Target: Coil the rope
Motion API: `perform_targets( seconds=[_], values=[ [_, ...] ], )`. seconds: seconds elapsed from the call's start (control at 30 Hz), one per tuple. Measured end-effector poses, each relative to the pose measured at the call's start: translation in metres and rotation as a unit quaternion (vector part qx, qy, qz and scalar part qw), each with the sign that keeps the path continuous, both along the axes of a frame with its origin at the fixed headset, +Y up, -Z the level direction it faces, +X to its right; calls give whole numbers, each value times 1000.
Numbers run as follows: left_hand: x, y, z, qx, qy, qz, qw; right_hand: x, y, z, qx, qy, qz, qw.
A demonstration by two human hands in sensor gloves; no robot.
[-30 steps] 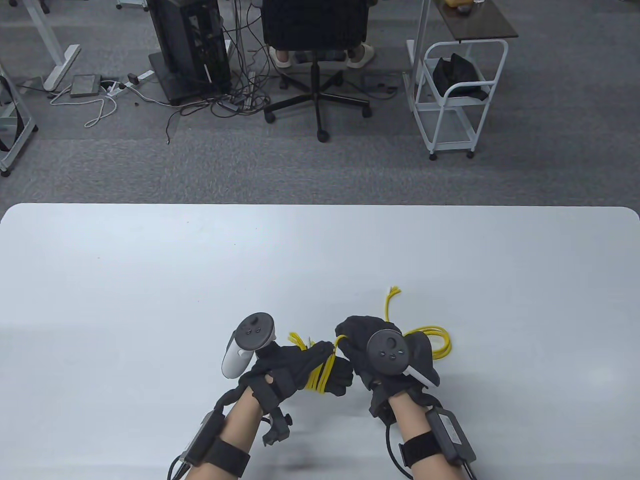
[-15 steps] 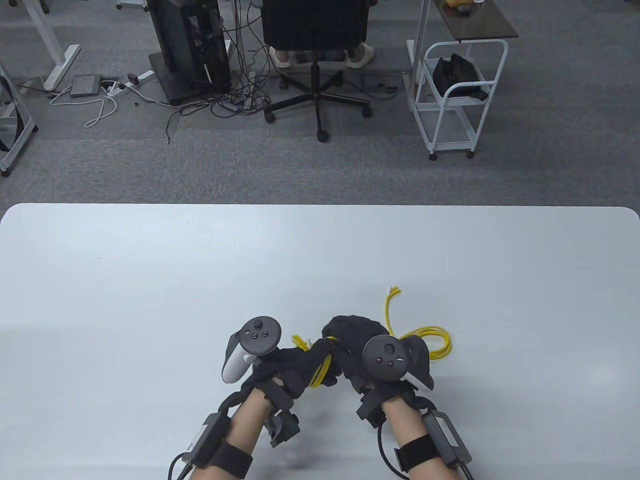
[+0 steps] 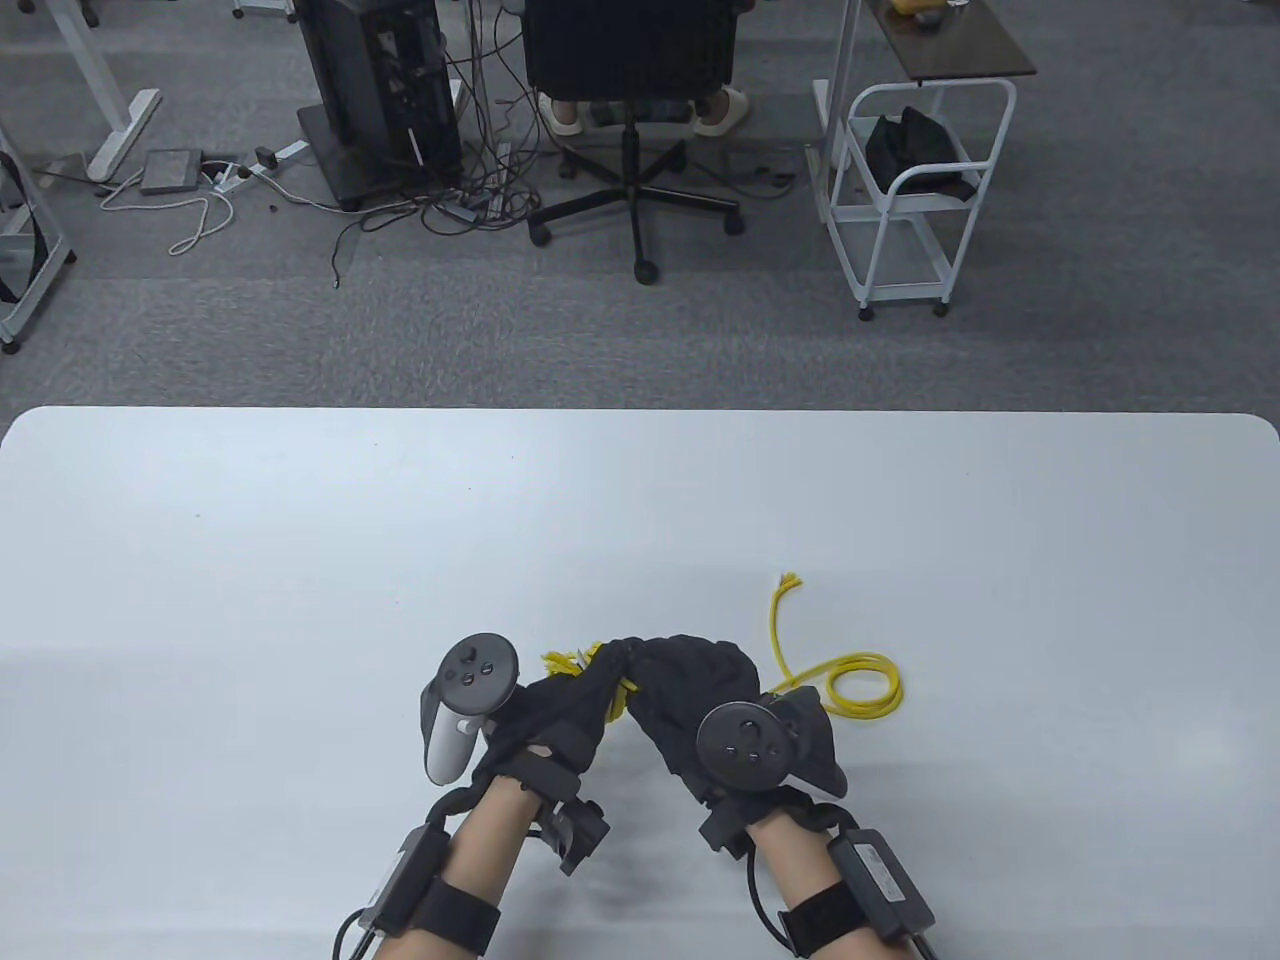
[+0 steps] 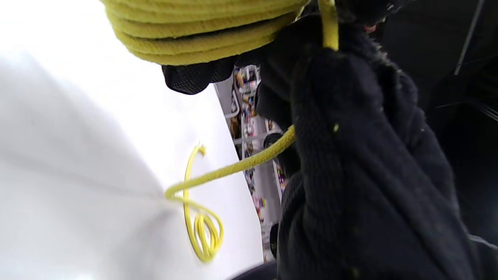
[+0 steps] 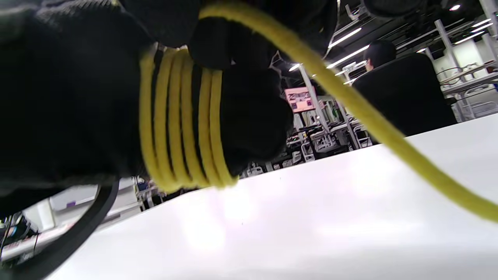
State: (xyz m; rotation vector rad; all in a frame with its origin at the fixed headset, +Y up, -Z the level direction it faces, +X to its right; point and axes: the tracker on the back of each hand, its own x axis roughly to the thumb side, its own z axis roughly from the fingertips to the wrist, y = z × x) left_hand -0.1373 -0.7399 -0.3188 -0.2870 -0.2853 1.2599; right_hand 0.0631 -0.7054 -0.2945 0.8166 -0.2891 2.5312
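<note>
A yellow rope is wound in several turns (image 5: 179,120) around my left hand's fingers; the turns also show at the top of the left wrist view (image 4: 202,27). In the table view my left hand (image 3: 578,700) and right hand (image 3: 685,685) meet near the front middle of the table, and little of the coil (image 3: 620,700) shows between them. My right hand grips the running strand (image 5: 350,97) close over the left fingers. The strand (image 4: 241,165) drops to a loose loop (image 3: 865,690) on the table to the right. One frayed end (image 3: 788,580) lies beyond it.
The white table (image 3: 300,560) stretches far and to both sides of the hands. A second frayed rope end (image 3: 562,660) sticks out by my left hand. Beyond the far edge are an office chair (image 3: 630,60) and a white cart (image 3: 915,190).
Both hands have shifted left. My right hand has swung over the left fingers with the strand and now hides most of the coil. The loose loop on the table is more exposed.
</note>
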Motion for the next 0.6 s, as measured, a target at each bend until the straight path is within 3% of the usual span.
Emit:
perform_targets(
  seconds=[0.17, 0.4, 0.6],
  values=[
    [-7, 5, 0, 24, 39, 47, 998, -7, -8, -1, -25, 23, 27, 999],
    [-11, 9, 1, 40, 42, 145, 988, -10, -17, -5, -64, 35, 69, 995],
    [0, 11, 3, 24, -24, 223, 974, -3, -23, -11, -85, 20, 86, 992]
  ],
)
